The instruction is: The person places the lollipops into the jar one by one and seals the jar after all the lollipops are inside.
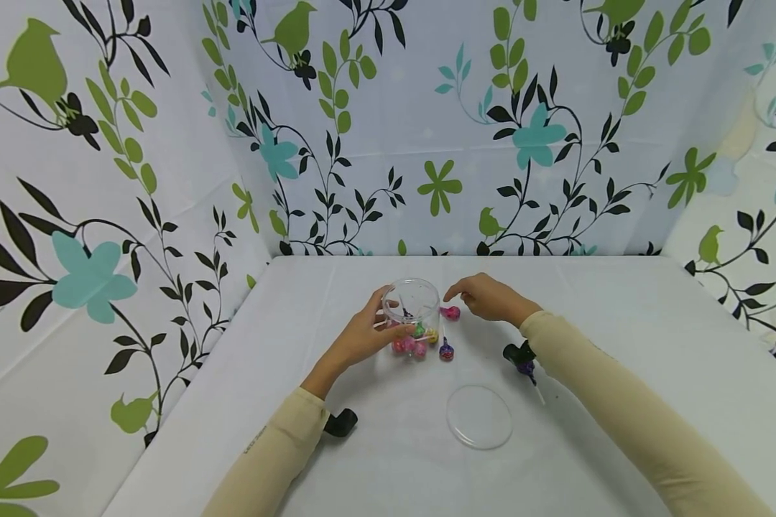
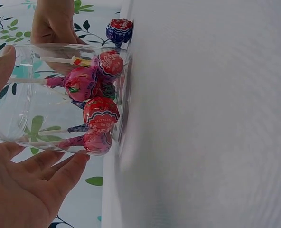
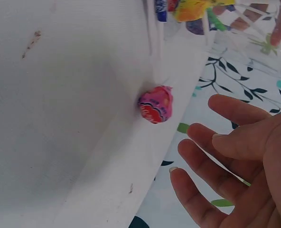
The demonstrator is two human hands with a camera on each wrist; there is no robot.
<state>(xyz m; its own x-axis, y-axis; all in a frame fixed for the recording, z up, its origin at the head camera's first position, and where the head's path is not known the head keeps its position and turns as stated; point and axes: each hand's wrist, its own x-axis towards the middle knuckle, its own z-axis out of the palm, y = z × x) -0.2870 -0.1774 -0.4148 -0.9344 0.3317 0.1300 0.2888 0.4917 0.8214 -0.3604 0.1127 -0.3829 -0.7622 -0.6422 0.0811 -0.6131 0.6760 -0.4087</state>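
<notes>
My left hand grips a clear plastic jar, thumb on one side and fingers on the other. The jar stands upright, with several wrapped lollipops inside, heads down and sticks up. My right hand hovers just right of the jar, fingers loosely bent and holding nothing. Below its fingertips a pink-wrapped lollipop lies on the table beside the jar. Another lollipop, in blue and red wrapping, lies nearer to me, its stick pointing toward the back.
A clear round lid lies flat on the white table, in front of the jar. Under the right forearm lies a purple-wrapped lollipop, partly hidden by a black wrist device. Patterned cloth walls in the table's back and sides.
</notes>
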